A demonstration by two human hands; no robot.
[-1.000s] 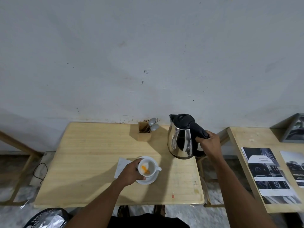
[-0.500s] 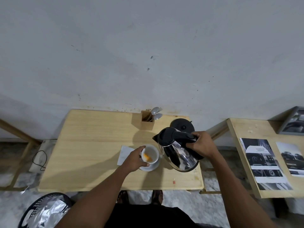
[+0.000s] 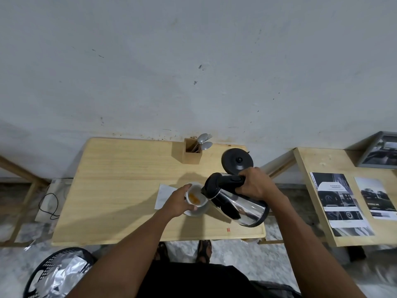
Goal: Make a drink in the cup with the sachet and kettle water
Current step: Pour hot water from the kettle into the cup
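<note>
A white cup [image 3: 196, 198] with orange powder in it stands on a white saucer [image 3: 198, 211] near the middle of the wooden table [image 3: 120, 190]. My left hand [image 3: 177, 202] grips the cup's left side. My right hand [image 3: 256, 186] holds the black handle of the steel kettle [image 3: 236, 204], which is tilted steeply to the left with its spout right over the cup's rim. No water stream is visible. The sachet is not clearly in view.
The kettle's black base [image 3: 237, 161] sits at the table's back right. A wooden holder with spoons [image 3: 192, 151] stands by the wall. A white napkin [image 3: 164, 194] lies left of the saucer. A side table with leaflets [image 3: 341, 203] is on the right, a bin [image 3: 58, 274] at lower left.
My right hand lifted the kettle off its base, carried it left and tilted it until the spout reached the cup. My left hand kept its grip on the cup.
</note>
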